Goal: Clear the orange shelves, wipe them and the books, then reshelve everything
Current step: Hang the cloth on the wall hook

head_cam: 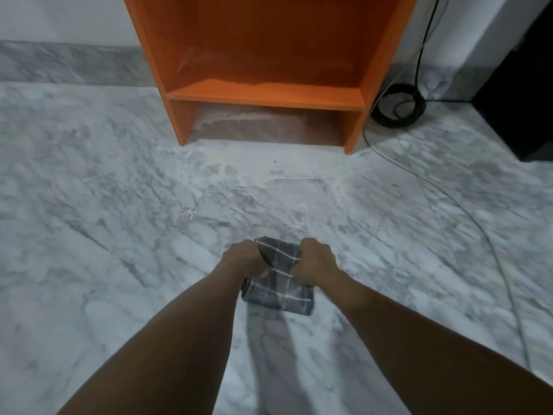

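Before the shelves [264, 94], left hand [244, 259] and right hand [314, 260] clamp a cloth [282, 287], lengthwise shelfward.

Cloth [279, 283] on floor [89, 205] before shelf unit [266, 94]; cable coil [398, 106] right of unit.

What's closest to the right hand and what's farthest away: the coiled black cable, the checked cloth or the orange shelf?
1. The checked cloth: gripped by the right hand itself, low in the middle.
2. The orange shelf: straight ahead, standing on the floor against the wall.
3. The coiled black cable: on the floor just past the shelf's right side, near the wall.
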Demonstrator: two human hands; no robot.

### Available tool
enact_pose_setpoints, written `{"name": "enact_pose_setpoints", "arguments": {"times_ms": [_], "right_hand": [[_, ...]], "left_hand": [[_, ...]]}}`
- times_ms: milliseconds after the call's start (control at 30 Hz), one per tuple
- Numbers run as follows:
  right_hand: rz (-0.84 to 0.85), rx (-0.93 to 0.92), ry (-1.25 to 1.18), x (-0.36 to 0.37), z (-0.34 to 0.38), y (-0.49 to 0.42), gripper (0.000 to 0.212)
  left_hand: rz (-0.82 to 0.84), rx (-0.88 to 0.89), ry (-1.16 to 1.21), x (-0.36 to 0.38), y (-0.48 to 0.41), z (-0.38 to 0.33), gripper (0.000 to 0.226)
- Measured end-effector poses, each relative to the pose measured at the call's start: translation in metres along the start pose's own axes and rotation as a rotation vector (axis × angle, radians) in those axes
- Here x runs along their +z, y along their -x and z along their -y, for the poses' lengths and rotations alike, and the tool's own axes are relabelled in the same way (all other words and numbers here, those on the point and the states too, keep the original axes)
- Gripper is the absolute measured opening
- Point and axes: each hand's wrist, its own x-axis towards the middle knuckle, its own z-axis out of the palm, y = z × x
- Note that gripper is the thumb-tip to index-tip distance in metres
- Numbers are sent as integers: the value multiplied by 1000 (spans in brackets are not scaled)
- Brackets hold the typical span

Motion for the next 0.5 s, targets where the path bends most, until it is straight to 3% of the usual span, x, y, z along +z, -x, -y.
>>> {"name": "enact_pose_setpoints", "arguments": {"times_ms": [233,500], "right_hand": [[-186,-23,-415,-71,23,-10,24],[-342,-163,-612,-237,123,7,27]], "left_hand": [[-234,85,271,-57,-5,-24,30],[-561,303,409,-226,46,-73,23]]}}
